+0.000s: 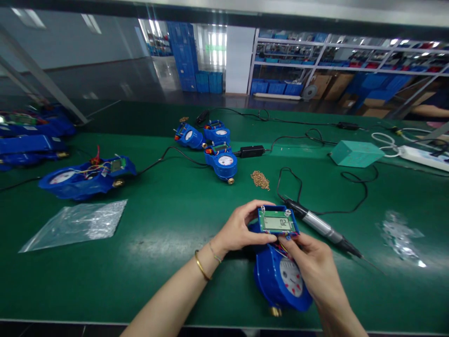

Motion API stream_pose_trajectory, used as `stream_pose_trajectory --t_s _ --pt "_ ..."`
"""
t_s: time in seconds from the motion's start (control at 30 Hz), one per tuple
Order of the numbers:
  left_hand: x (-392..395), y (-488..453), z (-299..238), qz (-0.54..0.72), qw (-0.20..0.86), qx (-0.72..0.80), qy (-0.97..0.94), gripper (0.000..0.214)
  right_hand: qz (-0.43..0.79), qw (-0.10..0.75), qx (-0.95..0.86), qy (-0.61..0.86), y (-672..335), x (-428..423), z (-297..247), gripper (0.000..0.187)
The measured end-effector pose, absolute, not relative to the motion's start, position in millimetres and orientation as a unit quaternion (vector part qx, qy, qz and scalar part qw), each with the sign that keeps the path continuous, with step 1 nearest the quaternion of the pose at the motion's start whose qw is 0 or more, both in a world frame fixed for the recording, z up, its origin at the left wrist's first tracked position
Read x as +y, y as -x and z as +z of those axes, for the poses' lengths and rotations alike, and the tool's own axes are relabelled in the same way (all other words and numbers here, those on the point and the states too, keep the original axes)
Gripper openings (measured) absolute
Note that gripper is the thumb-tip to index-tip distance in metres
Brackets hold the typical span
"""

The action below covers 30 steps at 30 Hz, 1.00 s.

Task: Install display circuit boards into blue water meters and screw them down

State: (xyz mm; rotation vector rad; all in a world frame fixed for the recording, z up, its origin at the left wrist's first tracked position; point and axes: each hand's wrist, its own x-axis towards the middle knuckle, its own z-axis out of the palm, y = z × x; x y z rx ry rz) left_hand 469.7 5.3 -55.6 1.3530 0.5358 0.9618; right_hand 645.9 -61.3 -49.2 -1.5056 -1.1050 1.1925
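A blue water meter [280, 281] with a white dial lies on the green bench right in front of me. At its far end sits a green circuit board with an LCD display [277, 222] in a blue housing. My left hand [240, 229] grips the left side of that display module, thumb and fingers closed round it. My right hand [312, 262] pinches the module's near right corner, above red and yellow wires. An electric screwdriver [321, 227] lies just right of my hands, its black cord looping away.
Three more blue meters [224, 161] stand at the back centre, another open one [84, 178] at the left. A pile of brass screws [260, 179] lies behind my hands. A clear plastic bag [75, 224] lies left, a teal box [356, 153] and power strip [426, 157] right.
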Motion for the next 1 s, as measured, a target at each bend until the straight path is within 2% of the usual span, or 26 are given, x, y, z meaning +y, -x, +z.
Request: stream_pose_trajectory --t_s 0.33,0.77,1.0 --pt "8.3 -479.4 -42.7 0.406 0.456 0.337 -0.717 0.054 0.466 0.449 -0.440 0.623 -647.3 -61.8 -52.2 0.035" --pt "11.9 -474.9 -45.9 0.421 0.439 0.333 -0.720 0.052 0.454 0.456 -0.453 0.617 -657.8 -65.5 -65.0 0.029" --pt "21.3 -470.0 -38.5 0.374 0.425 0.298 -0.769 0.057 0.428 0.447 -0.487 0.616 -655.9 -64.6 -61.3 0.028"
